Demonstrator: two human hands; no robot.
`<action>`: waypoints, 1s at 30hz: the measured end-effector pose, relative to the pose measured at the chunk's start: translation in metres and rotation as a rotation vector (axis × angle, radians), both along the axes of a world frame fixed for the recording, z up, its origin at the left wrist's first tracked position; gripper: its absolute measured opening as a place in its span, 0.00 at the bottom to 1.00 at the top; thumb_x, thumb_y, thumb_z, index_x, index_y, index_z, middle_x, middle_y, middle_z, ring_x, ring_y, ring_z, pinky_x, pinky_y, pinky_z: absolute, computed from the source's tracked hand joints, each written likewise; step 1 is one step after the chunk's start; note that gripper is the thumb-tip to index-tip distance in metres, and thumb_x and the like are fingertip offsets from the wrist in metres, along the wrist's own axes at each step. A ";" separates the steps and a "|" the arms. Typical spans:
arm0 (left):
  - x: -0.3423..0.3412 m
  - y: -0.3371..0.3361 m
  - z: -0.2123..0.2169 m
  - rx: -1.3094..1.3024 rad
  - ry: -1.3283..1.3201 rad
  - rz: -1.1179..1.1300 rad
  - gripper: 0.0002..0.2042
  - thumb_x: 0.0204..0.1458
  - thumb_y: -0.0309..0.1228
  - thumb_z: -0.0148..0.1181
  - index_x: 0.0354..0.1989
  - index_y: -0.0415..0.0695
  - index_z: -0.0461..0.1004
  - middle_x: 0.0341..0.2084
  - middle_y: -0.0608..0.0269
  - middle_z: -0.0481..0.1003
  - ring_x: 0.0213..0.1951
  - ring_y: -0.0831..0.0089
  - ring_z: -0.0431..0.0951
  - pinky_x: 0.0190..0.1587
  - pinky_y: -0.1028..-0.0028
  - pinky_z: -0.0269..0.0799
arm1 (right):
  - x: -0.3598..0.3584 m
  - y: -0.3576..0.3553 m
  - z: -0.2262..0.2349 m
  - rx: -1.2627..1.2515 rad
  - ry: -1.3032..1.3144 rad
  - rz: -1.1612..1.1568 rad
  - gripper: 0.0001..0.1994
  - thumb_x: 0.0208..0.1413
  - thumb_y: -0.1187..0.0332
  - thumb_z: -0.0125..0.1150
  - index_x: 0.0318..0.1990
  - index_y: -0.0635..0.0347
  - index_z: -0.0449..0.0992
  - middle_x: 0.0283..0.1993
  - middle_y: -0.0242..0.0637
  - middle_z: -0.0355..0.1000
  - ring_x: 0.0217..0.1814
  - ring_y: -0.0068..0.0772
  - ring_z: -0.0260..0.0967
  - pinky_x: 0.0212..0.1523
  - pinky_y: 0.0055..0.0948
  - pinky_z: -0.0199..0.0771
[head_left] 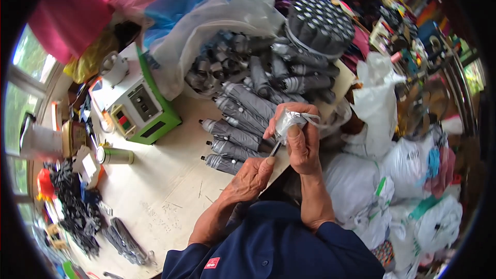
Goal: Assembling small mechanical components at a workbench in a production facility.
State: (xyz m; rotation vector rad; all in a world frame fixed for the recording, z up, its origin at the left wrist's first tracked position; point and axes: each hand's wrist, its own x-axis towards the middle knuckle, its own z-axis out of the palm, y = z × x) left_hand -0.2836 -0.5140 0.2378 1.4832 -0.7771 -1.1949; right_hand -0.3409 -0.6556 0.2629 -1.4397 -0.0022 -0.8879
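My right hand (306, 150) is closed round a handle (287, 122) wrapped in clear, shiny plastic, with a pale cord loop (311, 118) hanging from it. Below the handle a thin metal shaft (277, 148) runs down to my left hand (251, 178), whose thumb and fingers pinch its lower end. What lies inside the left fingers is hidden. Just beyond both hands, several folded grey umbrellas (235, 135) lie side by side on the table (170, 175), their dark tips toward the left.
A green and white machine (139, 98) stands on the left, with a pale green flask (114, 155) near it. Behind the umbrellas a large clear bag (227, 8) holds grey parts. A black dotted round stool or cushion (320, 26) sits at the back; stuffed white bags (356, 186) crowd the right.
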 end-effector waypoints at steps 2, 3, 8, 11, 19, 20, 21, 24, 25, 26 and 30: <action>0.003 0.003 0.003 -0.013 -0.059 0.110 0.31 0.61 0.56 0.37 0.13 0.43 0.61 0.09 0.70 0.61 0.15 0.80 0.61 0.18 0.76 0.55 | 0.016 0.001 0.001 0.160 -0.081 0.195 0.14 0.63 0.61 0.49 0.49 0.57 0.59 0.42 0.44 0.61 0.33 0.31 0.63 0.36 0.36 0.73; 0.006 0.006 0.007 0.004 -0.031 0.113 0.31 0.61 0.56 0.37 0.13 0.43 0.61 0.09 0.70 0.61 0.15 0.80 0.60 0.18 0.76 0.55 | 0.023 0.003 0.001 0.243 -0.117 0.293 0.13 0.63 0.62 0.48 0.48 0.57 0.59 0.42 0.44 0.61 0.33 0.31 0.63 0.36 0.35 0.73; 0.012 0.027 0.020 -0.029 0.014 0.233 0.29 0.63 0.51 0.38 0.15 0.41 0.60 0.09 0.69 0.57 0.15 0.80 0.57 0.18 0.73 0.52 | 0.051 0.028 0.016 0.381 -0.261 0.541 0.13 0.63 0.62 0.48 0.47 0.59 0.58 0.41 0.43 0.61 0.33 0.29 0.62 0.35 0.35 0.73; 0.018 0.039 0.007 -0.063 -0.090 0.384 0.27 0.63 0.48 0.39 0.17 0.40 0.61 0.09 0.65 0.56 0.15 0.78 0.56 0.18 0.70 0.52 | 0.068 0.040 0.017 0.068 0.053 0.267 0.12 0.63 0.63 0.49 0.46 0.61 0.59 0.41 0.41 0.61 0.33 0.28 0.62 0.37 0.34 0.73; 0.043 0.067 -0.021 0.013 -0.555 0.797 0.21 0.64 0.39 0.40 0.20 0.38 0.64 0.10 0.50 0.60 0.14 0.55 0.58 0.19 0.63 0.55 | 0.117 0.065 0.013 0.340 0.201 0.621 0.18 0.61 0.68 0.53 0.56 0.65 0.62 0.52 0.44 0.66 0.47 0.29 0.69 0.45 0.31 0.74; 0.049 0.073 -0.027 0.040 -0.637 0.819 0.21 0.64 0.39 0.40 0.20 0.39 0.64 0.10 0.49 0.61 0.14 0.52 0.59 0.19 0.62 0.55 | 0.125 0.069 0.009 0.337 0.209 0.638 0.18 0.61 0.68 0.53 0.56 0.65 0.62 0.52 0.44 0.66 0.47 0.29 0.69 0.45 0.31 0.74; 0.055 0.079 -0.030 0.068 -0.719 0.838 0.21 0.64 0.39 0.40 0.21 0.39 0.64 0.10 0.48 0.62 0.15 0.49 0.59 0.19 0.61 0.55 | 0.136 0.073 0.002 0.286 0.237 0.572 0.19 0.60 0.68 0.54 0.56 0.65 0.63 0.52 0.45 0.67 0.49 0.29 0.68 0.47 0.31 0.73; 0.074 0.085 -0.032 0.098 -0.742 0.919 0.21 0.64 0.39 0.40 0.20 0.38 0.63 0.10 0.51 0.61 0.13 0.54 0.59 0.18 0.61 0.56 | 0.155 0.089 -0.001 0.171 0.296 0.441 0.20 0.58 0.68 0.57 0.56 0.66 0.65 0.53 0.45 0.69 0.52 0.31 0.68 0.50 0.31 0.71; 0.079 0.088 -0.031 0.110 -0.758 0.952 0.21 0.64 0.39 0.40 0.20 0.38 0.62 0.09 0.52 0.60 0.12 0.56 0.59 0.18 0.62 0.56 | 0.155 0.094 0.001 0.061 0.336 0.406 0.19 0.57 0.68 0.59 0.54 0.66 0.67 0.52 0.45 0.70 0.51 0.32 0.69 0.50 0.30 0.71; 0.083 0.094 -0.030 0.106 -0.755 0.963 0.21 0.64 0.39 0.40 0.20 0.38 0.62 0.09 0.52 0.60 0.12 0.56 0.59 0.18 0.62 0.56 | 0.153 0.099 0.006 -0.052 0.373 0.369 0.18 0.56 0.68 0.60 0.53 0.65 0.69 0.51 0.44 0.70 0.50 0.34 0.70 0.51 0.29 0.70; 0.096 0.155 -0.028 -0.003 -0.300 0.838 0.22 0.64 0.41 0.41 0.19 0.41 0.61 0.08 0.62 0.57 0.10 0.69 0.57 0.15 0.67 0.56 | 0.139 0.100 0.029 -0.749 0.332 0.274 0.16 0.52 0.72 0.63 0.49 0.61 0.73 0.49 0.46 0.71 0.49 0.38 0.71 0.51 0.28 0.70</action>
